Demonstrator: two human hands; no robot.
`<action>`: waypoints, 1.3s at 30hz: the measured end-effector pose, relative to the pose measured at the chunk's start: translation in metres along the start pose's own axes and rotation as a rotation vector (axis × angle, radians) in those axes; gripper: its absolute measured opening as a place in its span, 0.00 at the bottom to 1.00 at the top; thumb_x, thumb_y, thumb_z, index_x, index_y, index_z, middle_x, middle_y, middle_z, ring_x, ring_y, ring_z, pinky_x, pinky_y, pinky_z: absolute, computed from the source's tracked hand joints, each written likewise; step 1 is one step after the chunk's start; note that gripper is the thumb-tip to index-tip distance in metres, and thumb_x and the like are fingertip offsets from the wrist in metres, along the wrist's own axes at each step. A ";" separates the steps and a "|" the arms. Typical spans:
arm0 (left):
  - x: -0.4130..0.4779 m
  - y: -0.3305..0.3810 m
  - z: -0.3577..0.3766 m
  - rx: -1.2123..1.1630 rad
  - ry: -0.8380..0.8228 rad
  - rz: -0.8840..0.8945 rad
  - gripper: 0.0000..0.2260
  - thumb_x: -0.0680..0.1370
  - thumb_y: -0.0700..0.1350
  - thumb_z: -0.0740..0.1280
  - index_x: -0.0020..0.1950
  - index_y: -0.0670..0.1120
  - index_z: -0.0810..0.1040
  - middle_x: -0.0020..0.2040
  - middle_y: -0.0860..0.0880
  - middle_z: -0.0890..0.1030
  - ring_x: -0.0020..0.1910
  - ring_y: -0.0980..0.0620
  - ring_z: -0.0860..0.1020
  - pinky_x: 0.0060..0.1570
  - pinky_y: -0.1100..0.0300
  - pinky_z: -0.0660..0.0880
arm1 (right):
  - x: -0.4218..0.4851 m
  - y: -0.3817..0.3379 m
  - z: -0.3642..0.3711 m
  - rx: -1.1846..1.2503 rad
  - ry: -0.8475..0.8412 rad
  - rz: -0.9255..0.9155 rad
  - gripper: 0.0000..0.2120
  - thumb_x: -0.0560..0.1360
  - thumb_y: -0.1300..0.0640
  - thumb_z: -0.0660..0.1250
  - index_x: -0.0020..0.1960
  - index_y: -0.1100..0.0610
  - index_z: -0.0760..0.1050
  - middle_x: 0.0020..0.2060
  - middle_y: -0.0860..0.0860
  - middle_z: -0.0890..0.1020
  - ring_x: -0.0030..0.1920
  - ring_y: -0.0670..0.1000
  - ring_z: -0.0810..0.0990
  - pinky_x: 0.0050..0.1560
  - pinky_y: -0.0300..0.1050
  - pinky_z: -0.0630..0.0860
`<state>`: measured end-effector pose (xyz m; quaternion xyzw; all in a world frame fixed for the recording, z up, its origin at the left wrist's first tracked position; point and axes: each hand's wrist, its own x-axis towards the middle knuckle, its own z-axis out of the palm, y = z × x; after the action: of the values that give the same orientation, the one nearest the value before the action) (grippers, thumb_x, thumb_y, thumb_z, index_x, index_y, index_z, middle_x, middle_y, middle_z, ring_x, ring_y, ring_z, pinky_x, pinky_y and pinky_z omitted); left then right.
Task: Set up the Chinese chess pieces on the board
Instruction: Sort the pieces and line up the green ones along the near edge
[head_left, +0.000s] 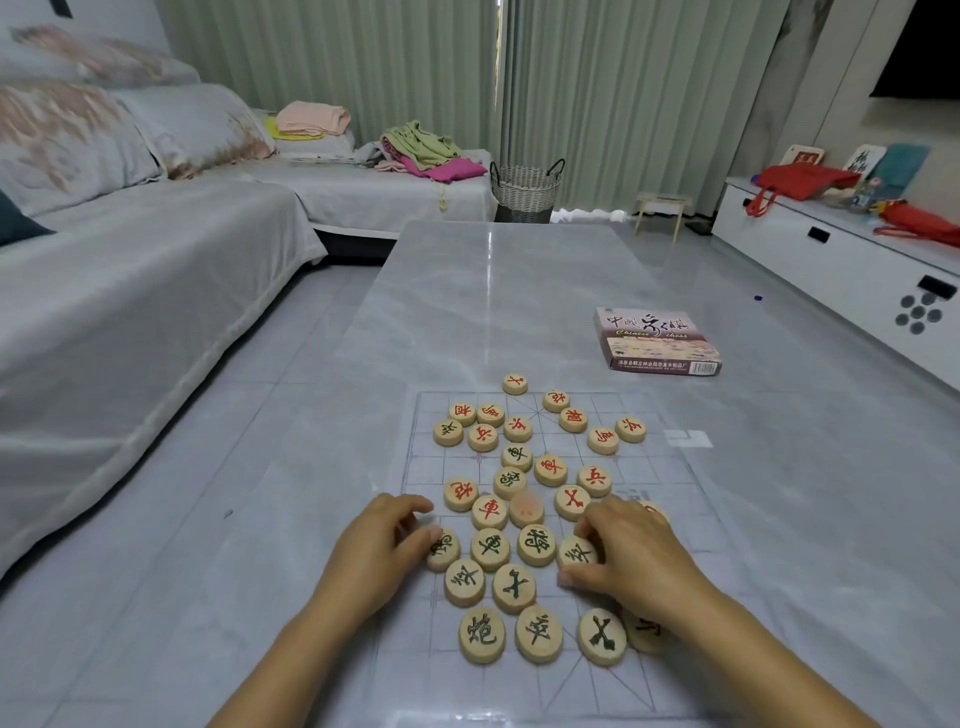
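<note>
Marble-grey tabletop (493, 291) lay under a clear plastic board (670, 670), where wooden pieces (535, 634) sat scattered off their points, roughly thirty, some red, some dark. My left hand (384, 545) curled over one dark piece at the board's left edge; my right hand (631, 558) pinched another piece (576, 552). Farther off sat one chess box (655, 340), then a grey sofa (130, 270), one basket (525, 187) and green curtains (415, 67).

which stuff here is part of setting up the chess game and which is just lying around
Job: wooden pieces scattered on the clear board sheet; left hand and right hand, each touching a piece.

Lying about: chess box, wicker basket, folded clothes on the sofa, red bag.
</note>
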<state>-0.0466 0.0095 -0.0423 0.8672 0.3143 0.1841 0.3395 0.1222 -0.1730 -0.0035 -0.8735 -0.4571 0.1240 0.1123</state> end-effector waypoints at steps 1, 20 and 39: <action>0.008 0.001 0.000 0.004 0.018 0.007 0.11 0.75 0.47 0.66 0.57 0.49 0.76 0.45 0.52 0.74 0.42 0.57 0.73 0.43 0.65 0.70 | 0.006 0.002 -0.003 0.038 -0.011 0.009 0.16 0.69 0.42 0.67 0.51 0.50 0.70 0.49 0.45 0.73 0.52 0.48 0.71 0.54 0.44 0.69; 0.120 -0.006 0.010 0.103 0.009 -0.135 0.16 0.73 0.49 0.68 0.58 0.45 0.76 0.56 0.43 0.75 0.56 0.43 0.73 0.55 0.52 0.71 | 0.127 -0.027 0.001 -0.034 0.034 0.078 0.14 0.71 0.45 0.66 0.44 0.56 0.73 0.43 0.51 0.80 0.47 0.54 0.78 0.41 0.47 0.70; -0.062 0.001 0.005 0.130 0.078 -0.083 0.22 0.70 0.52 0.71 0.62 0.52 0.72 0.47 0.53 0.72 0.52 0.51 0.72 0.51 0.58 0.62 | -0.034 -0.012 0.010 -0.096 0.077 -0.135 0.12 0.75 0.46 0.61 0.55 0.50 0.70 0.49 0.48 0.77 0.51 0.51 0.73 0.53 0.47 0.65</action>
<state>-0.0894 -0.0351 -0.0515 0.8658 0.3743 0.1829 0.2773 0.0908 -0.1932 -0.0053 -0.8491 -0.5160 0.0604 0.0958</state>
